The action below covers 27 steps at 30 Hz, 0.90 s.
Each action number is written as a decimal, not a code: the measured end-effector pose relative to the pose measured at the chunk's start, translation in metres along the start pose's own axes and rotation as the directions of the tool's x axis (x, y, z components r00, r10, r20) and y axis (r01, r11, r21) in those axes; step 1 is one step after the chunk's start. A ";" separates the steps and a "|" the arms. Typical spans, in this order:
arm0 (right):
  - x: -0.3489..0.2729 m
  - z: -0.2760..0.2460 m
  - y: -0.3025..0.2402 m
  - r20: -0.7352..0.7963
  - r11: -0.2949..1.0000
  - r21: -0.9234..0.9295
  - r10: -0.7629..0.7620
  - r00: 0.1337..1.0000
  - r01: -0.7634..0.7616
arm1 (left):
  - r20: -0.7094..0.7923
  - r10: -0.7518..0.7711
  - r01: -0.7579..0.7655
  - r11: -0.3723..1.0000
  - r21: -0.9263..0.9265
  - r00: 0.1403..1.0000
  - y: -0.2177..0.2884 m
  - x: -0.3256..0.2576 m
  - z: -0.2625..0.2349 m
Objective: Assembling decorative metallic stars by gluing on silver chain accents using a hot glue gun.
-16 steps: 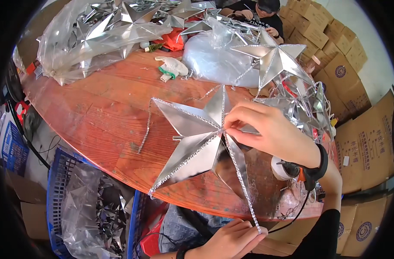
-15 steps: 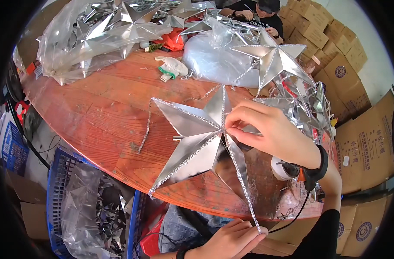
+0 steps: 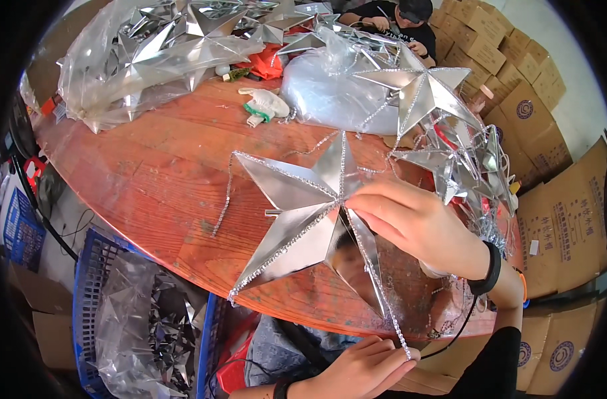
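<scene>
A silver star [image 3: 297, 219] lies on the desk [image 3: 150, 166], its ridges mostly edged with bead trim [image 3: 376, 279]; one strand seems not yet fixed, so the trimming is judged nearly done. The trim is pressed at the star's centre by the right hand [image 3: 416, 223], and its end is pinched by the left hand [image 3: 363, 366]. Finished stars [image 3: 423, 93] are piled beyond.

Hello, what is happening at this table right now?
A person is working on a silver star lying on the round wooden table. The right hand presses at the star's centre, while the left hand pinches the end of a beaded strand running along one ridge. More stars are piled behind, and another person sits at the far side.
</scene>
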State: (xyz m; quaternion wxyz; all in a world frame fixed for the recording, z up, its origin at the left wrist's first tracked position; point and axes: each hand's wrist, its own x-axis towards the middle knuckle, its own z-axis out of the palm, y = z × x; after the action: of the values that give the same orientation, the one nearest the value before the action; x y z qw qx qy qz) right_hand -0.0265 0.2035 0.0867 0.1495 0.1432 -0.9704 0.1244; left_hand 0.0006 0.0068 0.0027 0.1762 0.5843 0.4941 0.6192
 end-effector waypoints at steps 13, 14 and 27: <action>-0.006 0.003 -0.004 0.029 0.955 -0.267 -0.124 0.992 0.127 | 0.032 -0.013 0.014 0.999 -0.031 0.999 -0.004 0.001 0.004; -0.006 0.003 -0.005 0.027 0.948 -0.286 -0.134 0.991 0.137 | 0.038 -0.018 0.020 0.999 -0.030 0.999 -0.003 0.001 0.004; -0.007 0.006 -0.003 0.015 0.944 -0.295 -0.152 0.988 0.149 | 0.143 -0.107 0.126 0.983 -0.132 0.984 -0.019 -0.007 0.011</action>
State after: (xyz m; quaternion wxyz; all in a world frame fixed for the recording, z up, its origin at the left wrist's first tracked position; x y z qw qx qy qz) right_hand -0.0204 0.2004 0.0797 0.1821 0.1922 -0.9637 -0.0333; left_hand 0.0054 0.0144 -0.0190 0.2861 0.5812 0.4695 0.6000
